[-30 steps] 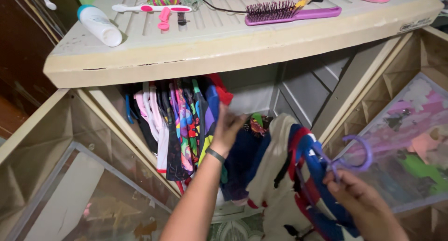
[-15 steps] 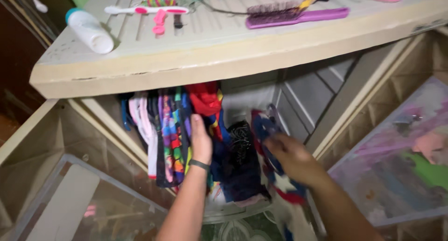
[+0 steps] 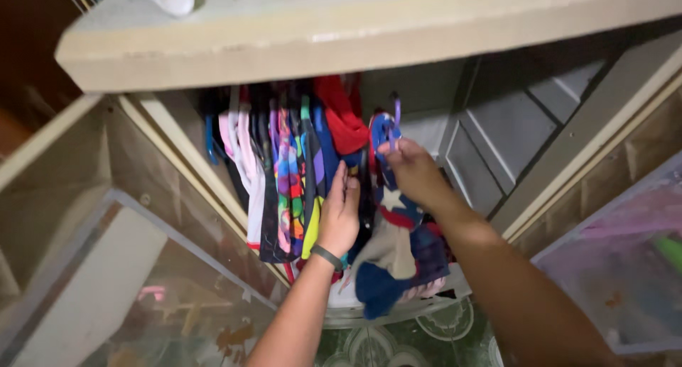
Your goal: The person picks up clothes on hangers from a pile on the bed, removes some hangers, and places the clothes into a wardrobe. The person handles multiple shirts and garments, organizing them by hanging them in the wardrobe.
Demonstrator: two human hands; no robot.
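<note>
a home is shown. bright clothes are hung in a small beige plastic wardrobe. its see-through door is seen at 8 o'clock, a patterned tile floor at 6 o'clock.

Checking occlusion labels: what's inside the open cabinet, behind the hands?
Inside the cabinet, a row of colourful hanging clothes. The left hand presses them aside; the right hand lifts a purple hanger with a star-patterned garment. The rail is hidden under the cabinet top.
</note>
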